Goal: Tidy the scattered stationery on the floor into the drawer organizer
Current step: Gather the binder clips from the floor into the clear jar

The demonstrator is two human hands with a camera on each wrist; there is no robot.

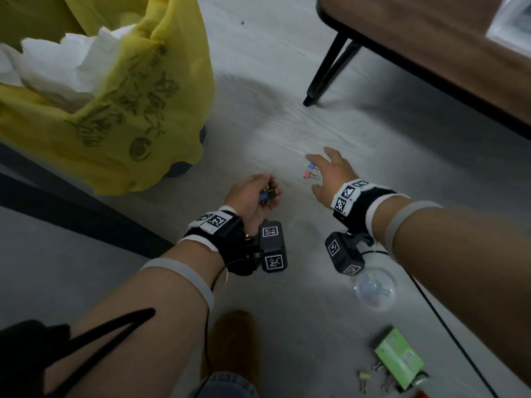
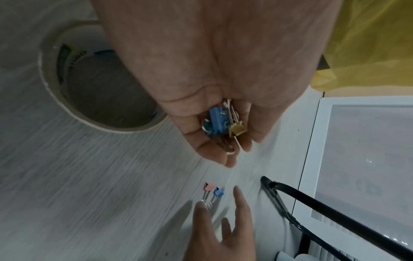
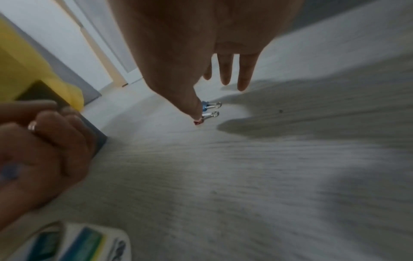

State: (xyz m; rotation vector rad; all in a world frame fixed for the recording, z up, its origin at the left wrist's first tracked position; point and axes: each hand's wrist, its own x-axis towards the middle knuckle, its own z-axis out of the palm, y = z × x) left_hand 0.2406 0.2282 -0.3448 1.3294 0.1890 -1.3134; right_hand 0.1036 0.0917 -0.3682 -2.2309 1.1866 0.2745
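The left hand (image 2: 214,88) had its fingers curled up round a small bunch of binder clips (image 2: 223,125) — a blue one and a yellow one showed plainly in the cupped palm, with wire handles sticking out between the fingers. The right hand (image 1: 330,175) was spread, its fingers straight and grasping nothing, low over the floor. Just beside its fingertips (image 2: 240,196) lay a pink binder clip (image 2: 209,188) and a blue binder clip (image 2: 218,192), side by side and touching or nearly so, their wire handles pointing toward that hand; whether a fingertip touched the pink one's handle could not be told.

Farther out, the pale wood-grain floor (image 1: 301,326) carried more stationery near the person's feet — a green box (image 1: 399,360) with a few loose clips (image 1: 365,377) beside it, and a clear round container (image 1: 375,288) with coloured things inside. A roll of tape (image 2: 93,109) lay near the left hand in the left wrist view. A yellow bag (image 1: 129,110) stuffed with white paper stood to the left, and a black table leg (image 1: 327,70) rose ahead. No drawer organizer could be made out for certain.
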